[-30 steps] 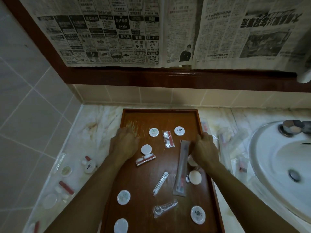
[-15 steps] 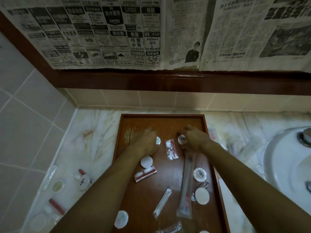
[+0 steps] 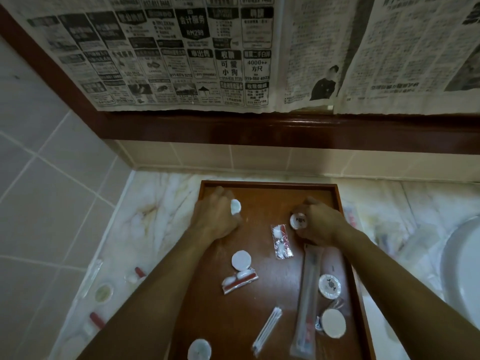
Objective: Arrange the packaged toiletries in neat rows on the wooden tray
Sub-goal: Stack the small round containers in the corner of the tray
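Note:
A wooden tray lies on the marble counter. My left hand is at the tray's far left corner and holds a round white soap packet. My right hand at the far right grips another round packet with a dark logo. Scattered on the tray are a red-and-white sachet, a round packet above a second sachet, a long toothbrush packet, cotton swabs, and more round packets.
Loose toiletries lie on the counter left of the tray, among them a round packet and red-capped items. More clear packets sit right of the tray. A white sink is at the right. Newspaper covers the mirror.
Both hands have picked up round packets and moved them toward the tray's far edge, the left one to the far left corner. The camera has tilted up.

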